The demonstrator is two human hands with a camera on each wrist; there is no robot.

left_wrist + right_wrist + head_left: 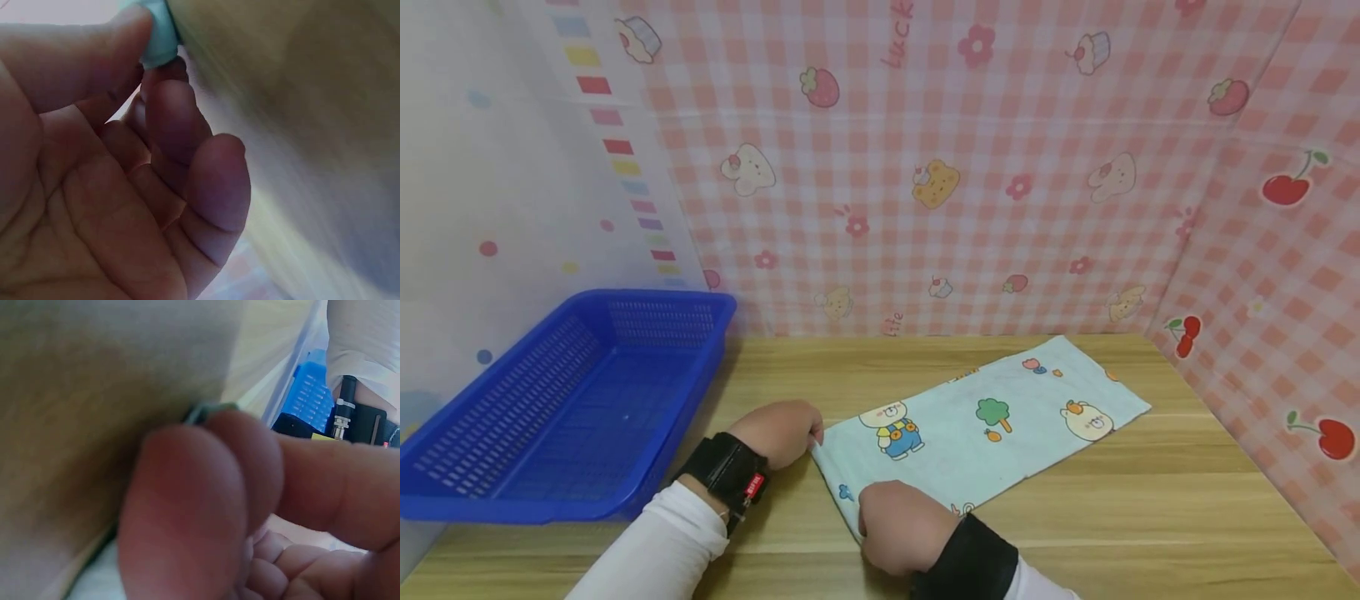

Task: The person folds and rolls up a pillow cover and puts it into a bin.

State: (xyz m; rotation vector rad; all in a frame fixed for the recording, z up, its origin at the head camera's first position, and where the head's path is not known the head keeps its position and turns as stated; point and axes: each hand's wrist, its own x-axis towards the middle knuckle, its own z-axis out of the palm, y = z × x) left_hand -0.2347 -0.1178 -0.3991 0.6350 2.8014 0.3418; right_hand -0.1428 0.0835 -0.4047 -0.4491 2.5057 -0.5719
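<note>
A light blue printed cloth (955, 442), folded into a long strip, lies slantwise on the wooden table. My left hand (782, 435) pinches its far left corner; the left wrist view shows the cloth edge (161, 37) between thumb and forefinger, the other fingers curled beneath. At the near left corner, my right hand (906, 527) grips the cloth's edge with fingers bent. In the right wrist view its fingertips (187, 500) press together near the table, and only a sliver of cloth (212, 411) shows past them.
A blue plastic basket (655, 383) with mesh sides stands at the left of the table (1157, 508), close beside my left forearm. Pink checked fabric (880, 242) hangs behind the table, and more with cherries (1285, 333) lines the right side.
</note>
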